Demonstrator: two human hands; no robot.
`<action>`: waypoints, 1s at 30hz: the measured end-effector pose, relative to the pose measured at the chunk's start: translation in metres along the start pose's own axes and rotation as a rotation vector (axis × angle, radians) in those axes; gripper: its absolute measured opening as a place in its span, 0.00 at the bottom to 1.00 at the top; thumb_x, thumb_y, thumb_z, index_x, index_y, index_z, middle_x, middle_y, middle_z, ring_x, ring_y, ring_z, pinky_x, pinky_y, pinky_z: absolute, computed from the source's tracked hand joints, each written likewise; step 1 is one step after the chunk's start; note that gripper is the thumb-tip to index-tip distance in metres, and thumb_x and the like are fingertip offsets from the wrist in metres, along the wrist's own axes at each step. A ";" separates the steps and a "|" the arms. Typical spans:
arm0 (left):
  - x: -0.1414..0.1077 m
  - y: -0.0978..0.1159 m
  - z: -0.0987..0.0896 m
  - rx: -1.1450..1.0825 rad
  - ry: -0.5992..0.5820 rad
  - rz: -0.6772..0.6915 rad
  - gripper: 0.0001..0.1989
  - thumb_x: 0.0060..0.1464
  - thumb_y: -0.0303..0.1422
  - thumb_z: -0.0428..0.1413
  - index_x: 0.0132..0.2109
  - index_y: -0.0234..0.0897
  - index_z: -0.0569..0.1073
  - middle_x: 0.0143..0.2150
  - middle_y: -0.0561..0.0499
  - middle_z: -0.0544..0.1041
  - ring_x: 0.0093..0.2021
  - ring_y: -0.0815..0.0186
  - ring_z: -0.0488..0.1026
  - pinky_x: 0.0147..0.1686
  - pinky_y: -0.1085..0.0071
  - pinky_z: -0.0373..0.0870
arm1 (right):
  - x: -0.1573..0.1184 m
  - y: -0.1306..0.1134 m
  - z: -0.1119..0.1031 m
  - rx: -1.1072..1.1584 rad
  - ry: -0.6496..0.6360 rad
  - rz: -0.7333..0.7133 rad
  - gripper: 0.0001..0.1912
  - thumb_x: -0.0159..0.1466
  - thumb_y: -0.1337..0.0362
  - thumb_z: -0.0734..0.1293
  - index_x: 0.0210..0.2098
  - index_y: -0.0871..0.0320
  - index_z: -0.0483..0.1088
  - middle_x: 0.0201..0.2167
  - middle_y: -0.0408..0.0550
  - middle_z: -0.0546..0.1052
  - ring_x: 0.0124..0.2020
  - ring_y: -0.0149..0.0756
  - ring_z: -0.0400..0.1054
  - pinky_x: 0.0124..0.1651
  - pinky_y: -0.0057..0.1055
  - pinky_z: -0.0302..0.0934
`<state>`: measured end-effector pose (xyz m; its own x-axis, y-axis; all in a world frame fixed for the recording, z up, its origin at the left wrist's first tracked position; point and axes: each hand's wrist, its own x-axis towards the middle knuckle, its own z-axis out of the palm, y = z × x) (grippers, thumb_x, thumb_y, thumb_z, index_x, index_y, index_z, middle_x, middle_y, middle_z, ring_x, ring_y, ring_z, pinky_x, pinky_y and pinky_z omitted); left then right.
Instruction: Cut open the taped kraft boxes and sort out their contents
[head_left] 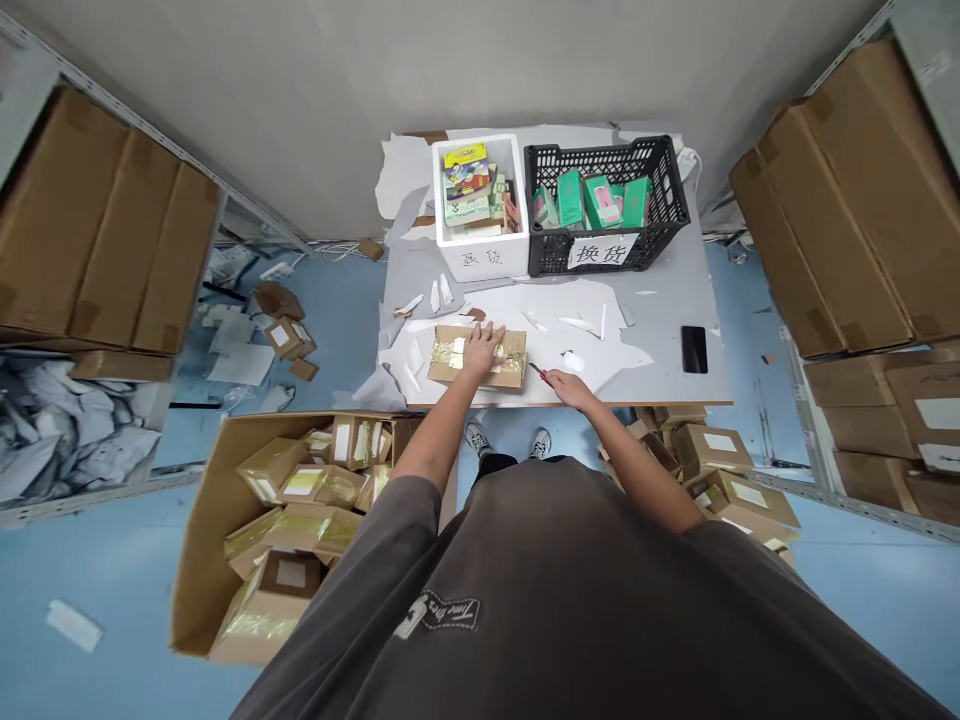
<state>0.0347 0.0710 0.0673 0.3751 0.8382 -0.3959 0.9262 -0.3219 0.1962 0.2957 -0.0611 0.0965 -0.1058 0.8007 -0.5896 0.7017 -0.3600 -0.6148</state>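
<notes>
A cardboard box (514,372) wrapped in shiny yellowish tape lies near the front edge of the table. My left hand (482,350) rests on top of it with the fingers spread. In my right hand (570,387), just right of the box, is a utility knife (538,371) with a red part and a dark tip pointing at the box. The knife's tip is apart from the box. Torn white paper (592,330) covers much of the tabletop around both hands.
Behind the box stand a white foam bin (487,258) of small packages and a black plastic crate (660,225) of green boxes. A phone (694,350) lies at right. Parcels fill a large carton (199,560) at left; more parcels (750,500) sit at lower right. Shelves flank the table.
</notes>
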 end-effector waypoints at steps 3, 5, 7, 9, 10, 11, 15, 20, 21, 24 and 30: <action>-0.006 -0.001 0.005 0.000 0.078 0.054 0.41 0.68 0.51 0.59 0.81 0.43 0.61 0.84 0.41 0.55 0.84 0.41 0.45 0.79 0.46 0.51 | 0.013 -0.012 -0.004 -0.169 0.018 -0.048 0.24 0.80 0.47 0.56 0.61 0.49 0.77 0.51 0.51 0.84 0.51 0.48 0.77 0.48 0.33 0.64; -0.012 -0.001 0.009 -0.010 0.134 0.065 0.34 0.73 0.47 0.53 0.79 0.41 0.65 0.82 0.41 0.60 0.83 0.44 0.48 0.79 0.48 0.52 | 0.021 -0.018 -0.006 -0.246 0.020 -0.099 0.24 0.80 0.48 0.58 0.64 0.50 0.76 0.54 0.52 0.84 0.54 0.48 0.77 0.50 0.33 0.64; -0.016 -0.001 0.011 -0.017 0.169 0.054 0.31 0.75 0.44 0.48 0.78 0.39 0.66 0.80 0.41 0.63 0.83 0.45 0.50 0.79 0.48 0.53 | 0.027 -0.023 -0.007 -0.313 0.014 -0.143 0.23 0.80 0.50 0.59 0.63 0.51 0.76 0.56 0.52 0.84 0.55 0.48 0.76 0.50 0.33 0.64; -0.017 -0.003 0.012 -0.008 0.176 0.060 0.32 0.75 0.45 0.48 0.79 0.36 0.65 0.81 0.39 0.60 0.83 0.44 0.49 0.79 0.48 0.53 | 0.031 -0.025 -0.009 -0.369 0.005 -0.162 0.22 0.80 0.50 0.60 0.63 0.51 0.77 0.56 0.52 0.84 0.55 0.47 0.76 0.50 0.33 0.64; -0.017 -0.005 0.011 -0.002 0.168 0.072 0.34 0.75 0.47 0.50 0.79 0.35 0.64 0.82 0.39 0.59 0.83 0.43 0.48 0.79 0.48 0.53 | 0.032 -0.026 -0.010 -0.391 0.004 -0.163 0.22 0.80 0.50 0.60 0.62 0.50 0.77 0.55 0.52 0.84 0.55 0.47 0.77 0.50 0.33 0.64; -0.017 -0.006 0.010 0.002 0.152 0.087 0.36 0.74 0.48 0.51 0.79 0.35 0.63 0.82 0.38 0.58 0.83 0.42 0.48 0.79 0.48 0.52 | 0.033 -0.026 -0.011 -0.409 0.007 -0.160 0.22 0.80 0.49 0.59 0.63 0.50 0.76 0.55 0.53 0.84 0.55 0.47 0.77 0.50 0.33 0.64; -0.014 -0.007 0.001 -0.004 0.077 0.096 0.40 0.68 0.51 0.60 0.80 0.41 0.62 0.82 0.39 0.59 0.83 0.40 0.49 0.78 0.49 0.57 | 0.037 -0.027 -0.018 -0.470 0.013 -0.132 0.23 0.81 0.48 0.59 0.63 0.51 0.76 0.55 0.55 0.83 0.56 0.48 0.76 0.52 0.35 0.64; -0.010 0.007 -0.006 -0.010 0.022 0.028 0.43 0.64 0.44 0.64 0.80 0.38 0.60 0.83 0.33 0.55 0.83 0.32 0.45 0.75 0.39 0.58 | 0.042 -0.042 -0.025 -0.587 0.002 -0.105 0.23 0.80 0.46 0.60 0.62 0.51 0.76 0.56 0.59 0.80 0.57 0.52 0.76 0.56 0.39 0.65; -0.010 0.010 -0.005 -0.012 0.019 0.021 0.43 0.64 0.42 0.63 0.80 0.36 0.59 0.83 0.31 0.54 0.83 0.31 0.44 0.75 0.38 0.57 | 0.042 -0.046 -0.025 -0.612 0.000 -0.106 0.23 0.80 0.47 0.60 0.62 0.51 0.76 0.57 0.59 0.80 0.57 0.52 0.75 0.57 0.40 0.65; -0.010 0.021 -0.001 -0.008 0.027 0.014 0.44 0.64 0.38 0.62 0.81 0.29 0.56 0.83 0.26 0.51 0.83 0.30 0.41 0.76 0.35 0.53 | 0.041 -0.057 -0.025 -0.681 0.000 -0.117 0.22 0.79 0.48 0.61 0.63 0.52 0.75 0.58 0.61 0.78 0.57 0.53 0.75 0.58 0.42 0.65; -0.013 0.034 0.012 -0.002 0.078 -0.008 0.42 0.63 0.30 0.56 0.80 0.20 0.55 0.82 0.20 0.50 0.83 0.30 0.40 0.77 0.33 0.48 | 0.034 -0.057 -0.030 -0.776 0.032 -0.146 0.22 0.80 0.50 0.61 0.66 0.53 0.72 0.61 0.64 0.75 0.59 0.55 0.73 0.57 0.42 0.65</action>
<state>0.0616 0.0444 0.0682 0.3639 0.8725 -0.3259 0.9290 -0.3146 0.1952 0.2731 0.0008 0.1275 -0.2224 0.8318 -0.5086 0.9747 0.1773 -0.1363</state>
